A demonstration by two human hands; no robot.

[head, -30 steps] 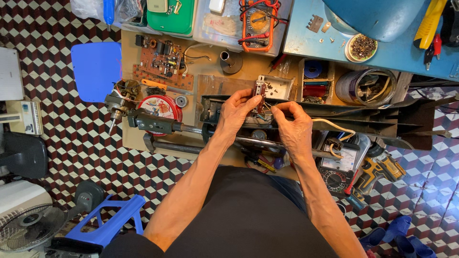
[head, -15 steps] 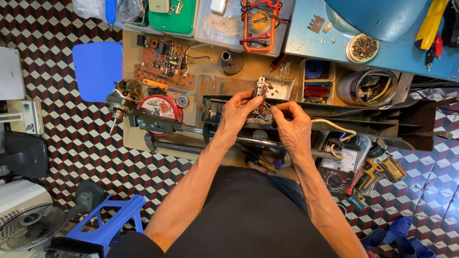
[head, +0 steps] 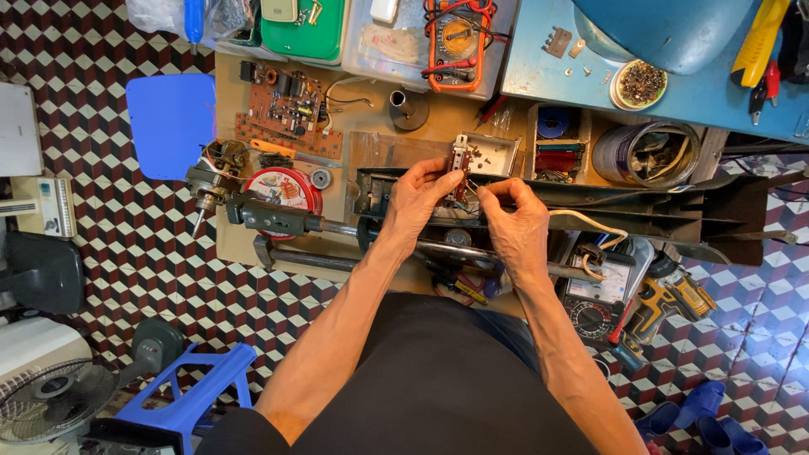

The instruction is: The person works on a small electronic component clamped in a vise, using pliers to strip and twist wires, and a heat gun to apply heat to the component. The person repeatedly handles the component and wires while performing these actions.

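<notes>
Head view, looking straight down. The left hand (head: 417, 198) and the right hand (head: 514, 223) met over the middle of a low wooden surface (head: 371, 143) that stood on a chequered tile floor (head: 109, 244). The fingers of the left hand were pinched on a small switch block (head: 460, 160), a pale piece with dark terminals, held upright just in front of an open grey metal box (head: 497, 152). The fingers of the right hand were clenched near the lower end of the same block, thumb and forefinger pressed together; what lay between them was too small to tell. Thin wires ran down from the block toward a long dark housing (head: 640, 206) lying across the surface under both hands.

To the left of the hands lay a round red tin (head: 286, 187), a dark motor part on a metal shaft (head: 270, 216) and a brown circuit board (head: 291, 109). An orange multimeter (head: 457, 34) sat at the far edge, on a clear container. To the right stood a coil of cable (head: 645, 152) and a small round dish of screws (head: 640, 84) on a blue surface (head: 539, 76). Near the right forearm lay a second meter (head: 594, 303) and a yellow drill (head: 666, 299). A blue stool (head: 190, 400) and a floor fan (head: 50, 392) stood at lower left.
</notes>
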